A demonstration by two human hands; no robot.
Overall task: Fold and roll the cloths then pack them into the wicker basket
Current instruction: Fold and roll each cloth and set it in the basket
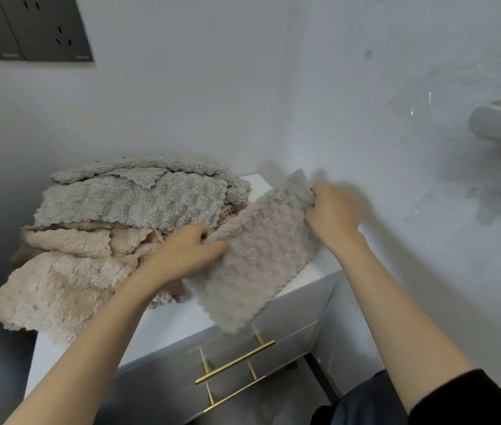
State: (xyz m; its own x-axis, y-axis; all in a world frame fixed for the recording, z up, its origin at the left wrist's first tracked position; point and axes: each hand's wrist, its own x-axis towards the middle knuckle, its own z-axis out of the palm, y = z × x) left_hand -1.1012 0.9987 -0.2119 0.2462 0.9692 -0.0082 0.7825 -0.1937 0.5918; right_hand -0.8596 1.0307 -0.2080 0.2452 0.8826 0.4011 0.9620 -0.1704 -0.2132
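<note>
The pile of cloths [114, 228] crowds the left end of the desk [163, 329], and its lowest beige cloth [43, 299] hangs past the left edge. I judge that a tug from the middle could drag the heap over that edge. The left hand [187, 253] sits at the pile's right side, its grip pinching the near-left edge of the grey cloth [255, 262], thumb on top. That cloth lies slanted across the desk's right end, its lower corner drooping over the front edge above the drawer handles [233, 360], so a loosened pinch might let it slide off. The right hand [333, 213] pinches the cloth's far edge in its grip, close to the wall. The cloth looks thick, fleecy and ridged, with wavy edges, spread flat and unfolded. No wicker basket is in view.
</note>
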